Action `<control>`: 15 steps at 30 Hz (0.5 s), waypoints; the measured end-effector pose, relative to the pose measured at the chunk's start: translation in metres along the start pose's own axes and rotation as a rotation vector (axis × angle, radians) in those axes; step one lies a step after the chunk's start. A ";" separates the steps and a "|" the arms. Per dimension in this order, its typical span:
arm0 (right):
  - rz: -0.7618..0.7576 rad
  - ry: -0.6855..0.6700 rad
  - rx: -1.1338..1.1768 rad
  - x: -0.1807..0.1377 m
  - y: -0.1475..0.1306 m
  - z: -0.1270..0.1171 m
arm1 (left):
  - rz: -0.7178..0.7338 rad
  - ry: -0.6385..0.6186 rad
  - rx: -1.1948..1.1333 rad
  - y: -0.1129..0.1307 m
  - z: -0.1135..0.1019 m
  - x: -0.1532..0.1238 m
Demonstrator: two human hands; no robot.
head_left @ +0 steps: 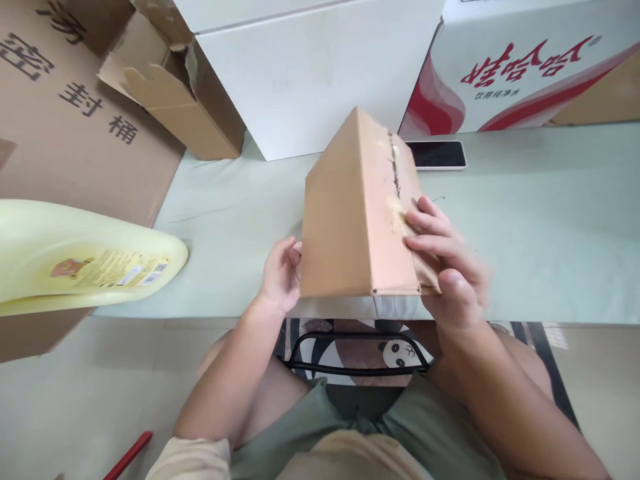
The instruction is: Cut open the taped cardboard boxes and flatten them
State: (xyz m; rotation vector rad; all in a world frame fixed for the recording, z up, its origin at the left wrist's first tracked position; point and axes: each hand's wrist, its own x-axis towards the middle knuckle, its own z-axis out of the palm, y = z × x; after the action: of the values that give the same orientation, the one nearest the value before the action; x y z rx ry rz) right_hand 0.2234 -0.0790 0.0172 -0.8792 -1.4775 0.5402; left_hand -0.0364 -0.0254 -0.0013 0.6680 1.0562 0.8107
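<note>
A small brown cardboard box is tilted up between my hands, over the front of the cloth-covered table. Torn tape residue and a rough dark seam run along its right-hand face. My left hand grips the box at its lower left edge, with the fingertips partly hidden behind it. On the other side, my right hand presses its fingers against the taped face, near a loose flap at the lower corner; the thumb is raised there and the hand is slightly blurred. The underside of the box is out of sight.
A phone lies behind the box. White cartons and a red-and-white printed carton line the back. To the left are an open brown box, a large printed carton and a pale yellow jug. The table has a pale green cover.
</note>
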 end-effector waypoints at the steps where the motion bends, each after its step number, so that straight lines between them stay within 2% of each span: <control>1: -0.016 0.000 -0.013 0.001 -0.001 -0.001 | -0.066 -0.007 0.029 0.001 -0.001 0.003; 3: -0.033 -0.028 -0.025 0.002 0.000 -0.002 | -0.184 -0.006 0.098 0.003 -0.003 0.007; 5: -0.052 -0.069 -0.040 0.003 0.002 0.000 | -0.238 -0.004 0.256 0.007 -0.006 0.008; 7: -0.081 -0.107 -0.066 0.003 0.005 0.004 | -0.192 0.059 0.513 0.014 -0.010 0.006; 8: -0.098 -0.125 -0.076 0.002 0.005 0.006 | -0.125 0.132 0.655 0.018 -0.014 0.004; 9: -0.113 -0.141 -0.081 0.001 0.005 0.009 | -0.021 0.226 0.770 0.022 -0.017 0.002; 10: -0.125 -0.159 -0.086 0.000 0.005 0.011 | 0.143 0.326 0.832 0.026 -0.021 0.000; 12: -0.133 -0.190 -0.102 -0.004 0.005 0.017 | 0.554 0.481 0.801 0.029 -0.024 -0.002; 14: -0.110 -0.203 -0.127 -0.009 0.005 0.021 | 0.951 0.482 0.688 0.028 -0.021 -0.001; 15: -0.098 -0.201 -0.133 -0.011 0.006 0.023 | 1.055 0.438 0.676 0.026 -0.018 0.001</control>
State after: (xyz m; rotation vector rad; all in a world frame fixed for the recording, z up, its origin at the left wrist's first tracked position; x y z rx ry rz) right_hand 0.2014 -0.0798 0.0026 -0.8701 -1.7460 0.4721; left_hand -0.0598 -0.0090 0.0129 1.7568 1.3798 1.5655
